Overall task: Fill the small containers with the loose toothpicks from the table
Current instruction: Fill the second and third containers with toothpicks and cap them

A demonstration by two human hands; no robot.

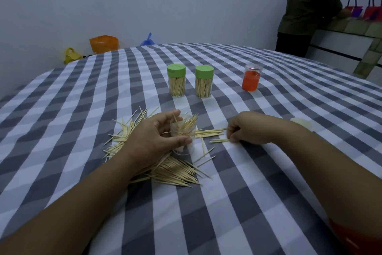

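My left hand (154, 137) grips a small clear container (184, 130) that stands tilted on the checked cloth, with several toothpicks sticking out of its open top. My right hand (241, 128) pinches a few toothpicks (220, 140) lying flat on the cloth just right of the container. A loose heap of toothpicks (175, 172) lies under and in front of my left wrist, and more toothpicks (128, 128) spread to its left.
Two full containers with green lids (176, 80) (204, 81) stand further back at the centre. An orange container (250, 78) stands to their right. A pale lid (302, 123) lies beyond my right forearm. A person (310, 8) stands at a counter, far right.
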